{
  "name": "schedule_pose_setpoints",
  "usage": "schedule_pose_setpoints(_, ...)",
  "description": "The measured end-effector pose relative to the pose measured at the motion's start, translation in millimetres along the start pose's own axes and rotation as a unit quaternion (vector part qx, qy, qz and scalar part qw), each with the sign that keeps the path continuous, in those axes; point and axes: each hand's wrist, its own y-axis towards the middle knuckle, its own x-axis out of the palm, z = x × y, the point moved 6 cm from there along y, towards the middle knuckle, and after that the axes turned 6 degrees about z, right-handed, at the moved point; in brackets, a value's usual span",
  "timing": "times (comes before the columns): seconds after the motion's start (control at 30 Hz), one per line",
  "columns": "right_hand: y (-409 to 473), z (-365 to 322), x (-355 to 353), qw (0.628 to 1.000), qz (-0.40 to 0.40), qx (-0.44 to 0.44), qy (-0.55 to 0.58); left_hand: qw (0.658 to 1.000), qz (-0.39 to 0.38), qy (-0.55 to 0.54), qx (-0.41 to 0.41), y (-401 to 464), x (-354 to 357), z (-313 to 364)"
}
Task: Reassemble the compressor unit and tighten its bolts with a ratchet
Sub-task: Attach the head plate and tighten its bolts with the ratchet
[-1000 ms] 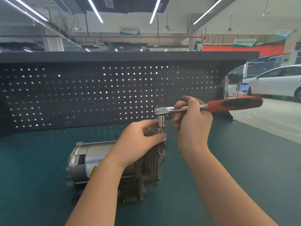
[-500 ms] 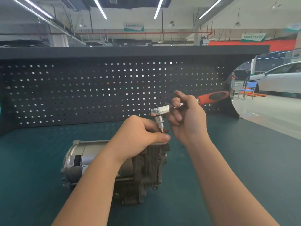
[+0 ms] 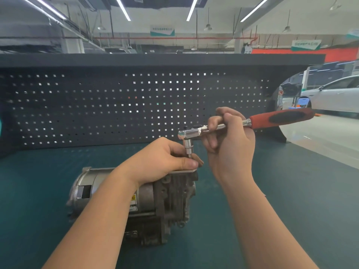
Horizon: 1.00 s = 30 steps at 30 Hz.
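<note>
A grey metal compressor unit [image 3: 167, 199] lies on its side on the teal bench mat, its cylindrical motor end to the left. My left hand [image 3: 165, 158] rests on its top edge, fingers and thumb curled round the ratchet's bit and the bolt spot beneath it. The ratchet [image 3: 252, 123] has a chrome head and a red and black handle pointing right. My right hand [image 3: 229, 140] grips its chrome shaft just behind the head. The bolt itself is hidden under my left fingers.
A dark pegboard panel [image 3: 136, 105] stands upright along the back of the bench. The teal mat [image 3: 301, 191] stretches to the right edge, beyond which lie the workshop floor and a white car [image 3: 338, 94].
The ratchet handle has swung from pointing away back out to the right. My left hand has stayed on the bit at the compressor's top edge.
</note>
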Motion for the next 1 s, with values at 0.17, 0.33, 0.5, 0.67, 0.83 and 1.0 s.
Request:
schedule_pose_setpoints(0.17,-4,-3,-1,1.000,0.016,-0.025,-0.004,0.998,0.052,0.041,-0.007,0,1,0)
schedule_pose_setpoints(0.33,-1,2,-10,0.992,0.084,0.034,0.082,0.999,0.040,-0.004,0.010,-6,1,2)
schedule_pose_setpoints(0.5,-3,8,-10,0.967,0.113,0.109,0.199,0.985,0.127,-0.117,-0.027,-1,-12,-9)
schedule_pose_setpoints(0.67,-16,14,6,0.984,0.041,0.119,0.127,0.952,0.281,-0.116,-0.042,-10,-32,-16)
schedule_pose_setpoints(0.83,-28,17,21,0.994,-0.027,0.092,0.059,0.963,0.215,-0.147,-0.072,-19,-33,-20)
schedule_pose_setpoints(1.0,-33,21,24,0.996,-0.041,0.074,0.014,0.950,0.223,-0.209,-0.054,-22,-36,-16)
